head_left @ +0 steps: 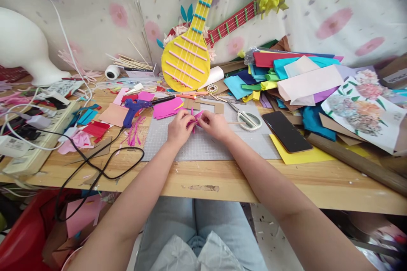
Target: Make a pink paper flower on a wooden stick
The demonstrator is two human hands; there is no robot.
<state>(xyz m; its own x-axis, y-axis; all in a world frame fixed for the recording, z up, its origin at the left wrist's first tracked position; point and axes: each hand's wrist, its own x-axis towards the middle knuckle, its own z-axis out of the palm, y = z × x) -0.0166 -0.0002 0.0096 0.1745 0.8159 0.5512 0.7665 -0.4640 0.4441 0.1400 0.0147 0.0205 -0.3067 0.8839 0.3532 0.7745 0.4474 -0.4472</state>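
Note:
Over the grey cutting mat (222, 148), my left hand (180, 126) and my right hand (213, 124) meet, fingers closed around a small magenta paper piece (199, 115) with pointed petal-like tips. Most of it is hidden by my fingers. A thin stick (237, 123) shows to the right of my right hand; whether it joins the paper I cannot tell. Magenta paper sheets (165, 109) lie just beyond my left hand. White-handled scissors (249, 121) rest on the mat to the right, and small cardboard strips (218, 107) lie behind my hands.
A blue glue gun (130, 112) with a looping black cable sits left, near a power strip (41, 139). A phone (286, 131) lies on yellow paper at right. Behind stand a yellow lute-shaped craft (186, 63) and a heap of coloured paper (295, 72).

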